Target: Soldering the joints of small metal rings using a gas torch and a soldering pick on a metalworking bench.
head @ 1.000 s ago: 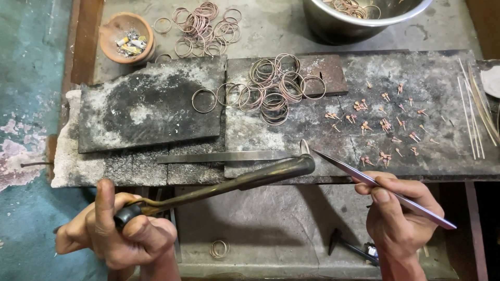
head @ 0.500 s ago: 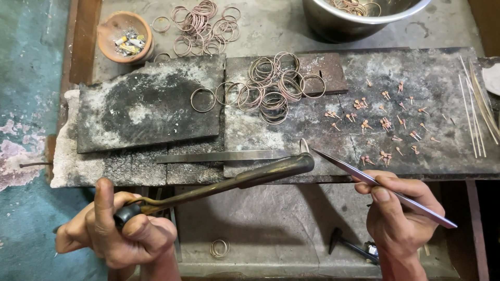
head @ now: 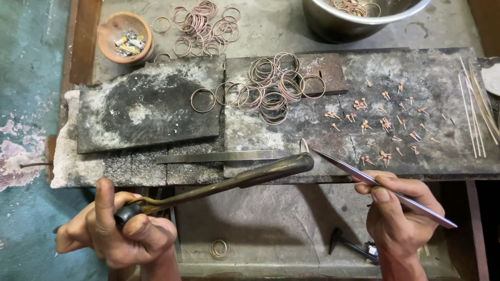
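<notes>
Now, bench note. Largest first: the dark slab (head: pixel 151 106) lies well beyond my fingertips, scorched in the middle, with one ring (head: pixel 202 100) on its right edge and a loose pile of rings (head: pixel 271 86) just past it. A flat file (head: pixel 224 156) rests between the slab and my knuckles.

My left hand (head: pixel 117 229) is curled tight around the torch (head: pixel 219 184), thumb up off the grip; its nozzle points right, ending near the tweezer tips. My right hand (head: pixel 401 218) pinches the tweezers (head: pixel 383 187) between thumb and fingers, points aimed left at a small ring (head: pixel 303 145) standing at the slab edge. Whether the tips touch it, I cannot tell.

To do this well, I judge: keep the nozzle low and steady, and brace the right wrist so the tips do not wander.

Against the frames half a second and one second back: no visible change. Both hands, torch and tweezers sit as they did.
</notes>
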